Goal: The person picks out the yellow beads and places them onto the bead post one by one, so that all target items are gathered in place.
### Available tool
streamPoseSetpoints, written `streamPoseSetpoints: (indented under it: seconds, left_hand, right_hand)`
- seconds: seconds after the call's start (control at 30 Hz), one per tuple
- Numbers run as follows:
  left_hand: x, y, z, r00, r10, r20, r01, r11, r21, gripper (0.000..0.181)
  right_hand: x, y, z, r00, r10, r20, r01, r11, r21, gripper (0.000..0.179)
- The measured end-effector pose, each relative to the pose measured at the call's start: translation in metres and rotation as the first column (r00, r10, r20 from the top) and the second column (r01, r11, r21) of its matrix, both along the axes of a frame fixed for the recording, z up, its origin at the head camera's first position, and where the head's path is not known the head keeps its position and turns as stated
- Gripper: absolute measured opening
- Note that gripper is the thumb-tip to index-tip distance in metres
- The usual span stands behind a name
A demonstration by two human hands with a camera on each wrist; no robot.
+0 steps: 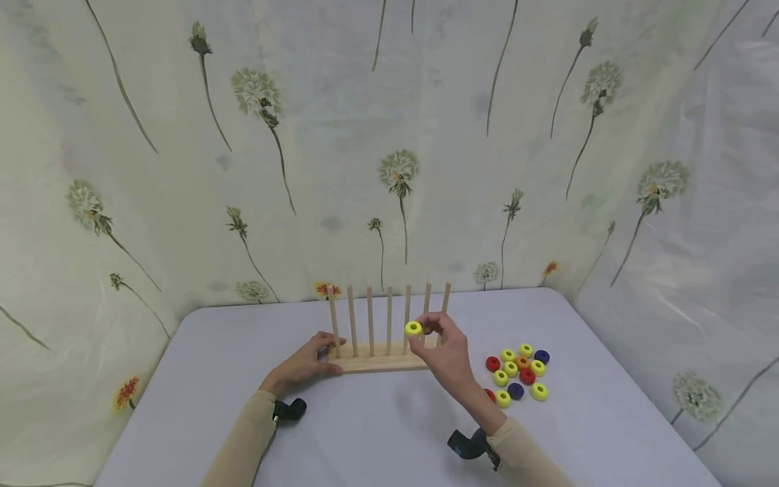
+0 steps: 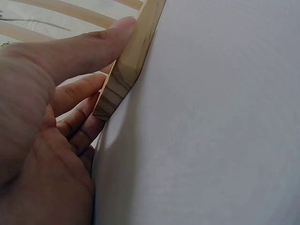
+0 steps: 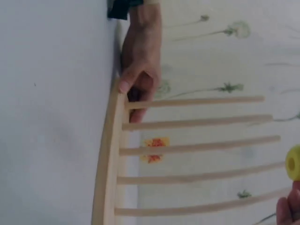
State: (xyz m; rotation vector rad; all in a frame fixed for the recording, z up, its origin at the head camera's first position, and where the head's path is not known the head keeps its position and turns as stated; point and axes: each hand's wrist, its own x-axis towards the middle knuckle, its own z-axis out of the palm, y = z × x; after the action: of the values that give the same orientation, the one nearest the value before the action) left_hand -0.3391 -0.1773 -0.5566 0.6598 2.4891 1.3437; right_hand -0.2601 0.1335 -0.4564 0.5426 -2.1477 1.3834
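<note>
A wooden peg rack (image 1: pixel 389 362) with a row of several upright pegs stands on the table. My left hand (image 1: pixel 308 363) grips the left end of its base, thumb on the front edge and fingers behind, as the left wrist view shows at the base's end (image 2: pixel 115 89). My right hand (image 1: pixel 447 352) pinches a yellow ring (image 1: pixel 413 329) between thumb and fingers, its hole facing the head camera. The ring is held up in front of the right-hand pegs, below their tops. In the right wrist view the yellow ring (image 3: pixel 293 162) shows at the right edge. All pegs in sight are bare.
Right of the rack lies a loose group of rings: several yellow rings (image 1: pixel 538 391), red rings (image 1: pixel 493 364), dark blue rings (image 1: pixel 516 391) and an orange ring (image 1: pixel 522 362). My right forearm partly covers one red ring. A flower-printed curtain (image 1: pixel 341 169) hangs behind the white table (image 1: pixel 365 433).
</note>
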Motion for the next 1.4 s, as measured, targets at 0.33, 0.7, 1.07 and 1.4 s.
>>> streamPoseSetpoints:
  seconds: [0.33, 0.7, 1.07, 1.4]
  left_hand:
    - [-0.001, -0.001, 0.002, 1.0, 0.009, 0.003, -0.009, 1.0, 0.0, 0.062]
    - [0.002, -0.002, 0.002, 1.0, 0.023, 0.015, -0.023, 1.0, 0.005, 0.061]
    - [0.003, 0.002, 0.003, 0.999, 0.037, 0.029, -0.038, 0.999, 0.011, 0.061]
    - [0.002, 0.002, 0.0, 0.999, 0.037, 0.01, -0.037, 0.999, 0.01, 0.059]
  right_hand:
    - [0.007, -0.03, -0.008, 0.956, -0.165, -0.243, 0.161, 0.986, -0.036, 0.032]
    - [-0.01, -0.058, 0.024, 0.918, -0.341, -0.203, 0.319, 0.938, -0.134, 0.028]
    - [-0.029, -0.086, 0.048, 0.889, -0.431, -0.151, 0.407, 0.898, -0.167, 0.025]
    - [-0.03, -0.091, 0.05, 0.872, -0.475, -0.117, 0.467, 0.88, -0.086, 0.024]
